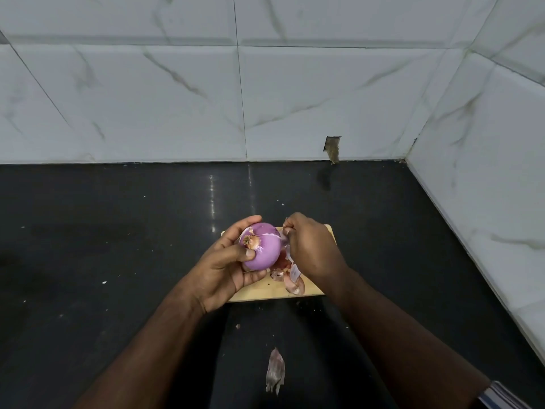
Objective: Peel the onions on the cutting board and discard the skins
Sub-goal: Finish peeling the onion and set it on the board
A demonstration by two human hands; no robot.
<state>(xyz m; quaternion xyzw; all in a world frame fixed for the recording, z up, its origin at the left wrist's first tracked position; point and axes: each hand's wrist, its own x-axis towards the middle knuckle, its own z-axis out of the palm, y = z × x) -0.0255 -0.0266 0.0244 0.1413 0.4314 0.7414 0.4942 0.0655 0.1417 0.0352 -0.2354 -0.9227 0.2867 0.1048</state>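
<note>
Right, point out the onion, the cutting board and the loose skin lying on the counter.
onion [265, 249]: head view, its smooth peeled side.
cutting board [309, 287]: head view, bare near right corner.
loose skin [275, 369]: head view, middle of the piece.

Purple onion [262, 246] mostly peeled, held above wooden cutting board [324, 231], skins [287, 276] beneath

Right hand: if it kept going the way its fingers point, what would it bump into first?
Probably nothing close. The right hand, pinching a strip of skin, points past the cutting board over bare dark counter toward the tiled wall; depth is unclear.
</note>
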